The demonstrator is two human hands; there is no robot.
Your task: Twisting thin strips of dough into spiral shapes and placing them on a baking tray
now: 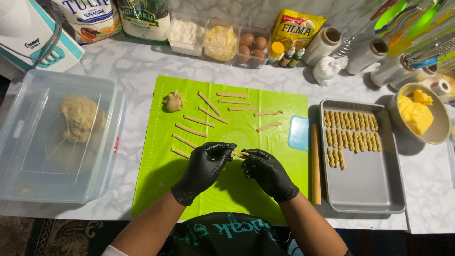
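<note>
Both my hands wear black gloves over a bright green mat (161,180). My left hand (204,168) and my right hand (268,171) meet at the fingertips, pinching a small tan twisted dough piece (239,154) between them. Several thin dough strips (194,130) lie in rows on the mat beyond my hands. A small lump of dough (174,101) sits at the mat's far left corner. To the right, a grey metal tray (369,185) holds rows of several twisted dough pieces (350,128).
A clear lidded plastic box (28,156) with a big dough ball stands at left. A wooden rolling stick (315,166) and a blue scraper (298,133) lie between mat and tray. A bowl of yellow dough (441,128), eggs, flour packets, small bottles and rolls line the back.
</note>
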